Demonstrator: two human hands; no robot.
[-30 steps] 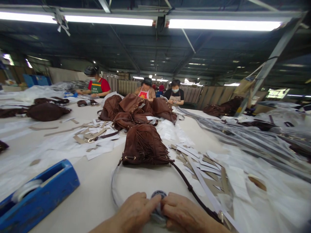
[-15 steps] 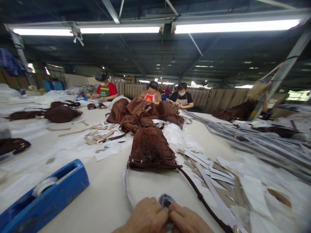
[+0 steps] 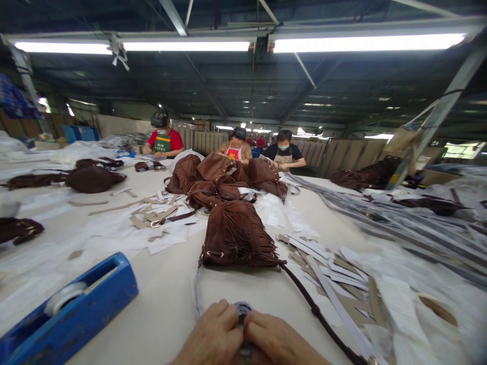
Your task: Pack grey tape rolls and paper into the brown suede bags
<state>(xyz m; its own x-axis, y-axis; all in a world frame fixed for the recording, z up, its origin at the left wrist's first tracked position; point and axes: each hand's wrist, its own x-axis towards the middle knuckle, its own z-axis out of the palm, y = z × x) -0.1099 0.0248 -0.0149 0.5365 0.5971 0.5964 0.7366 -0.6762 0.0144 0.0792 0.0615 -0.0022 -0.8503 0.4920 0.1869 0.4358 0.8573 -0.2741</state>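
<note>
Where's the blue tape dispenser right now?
In the head view, the blue tape dispenser sits on the table at the lower left, to the left of the left hand and the fringed brown bag.

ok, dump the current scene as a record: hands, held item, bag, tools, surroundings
left_hand: closed on a small wrapped bundle, left hand
right_hand: on the same bundle, right hand
held_item: wrapped, mostly hidden by fingers
bag: brown fringed bag, lying beyond the hands
tool: blue tape dispenser, left
right_side: paper and card strips
background: bag pile, three co-workers
</note>
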